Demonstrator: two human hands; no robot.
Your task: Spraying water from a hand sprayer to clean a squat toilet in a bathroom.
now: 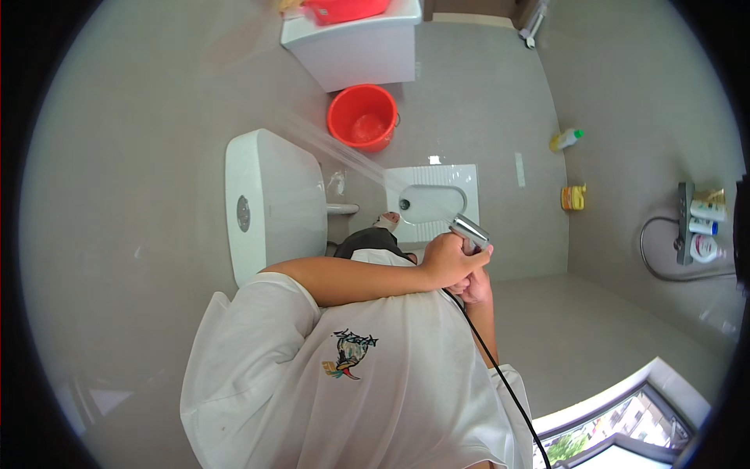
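My left hand (446, 261) and my right hand (476, 287) are together in front of my white shirt, closed around the handle of a chrome handheld sprayer (470, 231). The left hand lies over the upper handle and hides part of it; the right sits just below. From the sprayer head a jet of water (351, 157) shoots to the upper left, over the white squat toilet (471, 202) and past the red bucket (363, 117), toward the grey tiled wall. A thin black cord (498, 372) runs down from beside my hands across the shirt.
A white cistern (278, 205) with a flush button is at left. Beyond the bucket stands a white cabinet (369, 55) with a red basin (345, 9). Along the right wall are two cleaner bottles (567, 140) (573, 198) and a shelf (684, 223) of bottles. A window (621, 416) is at lower right.
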